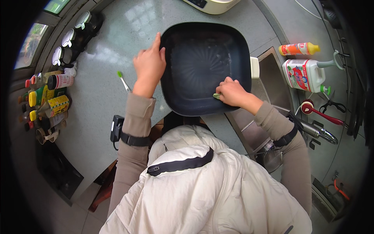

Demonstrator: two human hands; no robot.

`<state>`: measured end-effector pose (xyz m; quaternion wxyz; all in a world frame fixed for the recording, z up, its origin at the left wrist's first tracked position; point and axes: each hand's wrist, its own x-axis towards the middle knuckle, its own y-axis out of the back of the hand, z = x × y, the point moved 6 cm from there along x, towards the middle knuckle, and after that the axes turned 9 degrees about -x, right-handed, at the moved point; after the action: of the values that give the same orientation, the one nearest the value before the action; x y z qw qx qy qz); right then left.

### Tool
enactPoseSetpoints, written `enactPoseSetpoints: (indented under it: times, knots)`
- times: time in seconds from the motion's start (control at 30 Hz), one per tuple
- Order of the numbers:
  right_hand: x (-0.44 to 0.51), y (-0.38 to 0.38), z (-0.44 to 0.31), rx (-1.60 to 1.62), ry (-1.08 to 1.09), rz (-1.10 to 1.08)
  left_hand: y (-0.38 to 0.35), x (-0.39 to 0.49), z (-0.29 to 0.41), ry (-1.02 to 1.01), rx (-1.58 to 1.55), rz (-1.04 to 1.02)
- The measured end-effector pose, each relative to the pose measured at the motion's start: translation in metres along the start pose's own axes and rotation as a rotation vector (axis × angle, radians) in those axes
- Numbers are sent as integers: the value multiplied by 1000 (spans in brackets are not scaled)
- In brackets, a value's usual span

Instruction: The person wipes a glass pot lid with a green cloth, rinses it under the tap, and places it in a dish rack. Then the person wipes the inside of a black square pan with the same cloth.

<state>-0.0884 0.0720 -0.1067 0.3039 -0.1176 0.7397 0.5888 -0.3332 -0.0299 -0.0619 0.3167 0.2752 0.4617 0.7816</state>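
Note:
A square black nonstick pan (pixel 201 64) with rounded corners and a cream handle lies before me, its inside facing up, with faint pale marks on its surface. My left hand (pixel 150 64) rests at the pan's left rim, index finger stretched along the outside and thumb near the edge. Inside the pan, at the lower right, my right hand (pixel 232 92) is closed on a small green cloth or pad (pixel 216 96), mostly hidden by the fingers. A toothbrush with green bristles (pixel 124 81) lies on the grey countertop (pixel 102 87), just left of my left wrist.
A steel sink (pixel 270 73) with a faucet (pixel 318 131) adjoins the pan's right side. Beyond it stand a yellow-capped bottle (pixel 298 49), a white detergent jug (pixel 302 75) and a red-handled brush (pixel 324 114). Several sauce bottles (pixel 58 105) line the left edge; a cream appliance (pixel 214 6) sits at the top.

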Motion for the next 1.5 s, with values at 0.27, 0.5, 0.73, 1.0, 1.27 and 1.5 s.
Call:
enactPoseSetpoints:
  times: [0.27,0.5,0.73,1.0,1.27,1.5]
  knots:
    - [36,15,-50,630,84,225,-6,-103,-12,421,-918,307]
    - [56,25,-112,802,195,364,-26,-88,-36,492,-1151,392]
    - [-15,2,-54,302,291,-175,-20,-75,-45,457,-1126,351]
    - [-1,-1,-58,177,84,-136,-15,-75,-44,450,-1130,388]
    - [-18,-1,-78,341,283,-116,-17,-62,-58,468,-1145,284]
    - [-1,46,5,-756,29,99,-19,-57,-69,555,-1205,146]
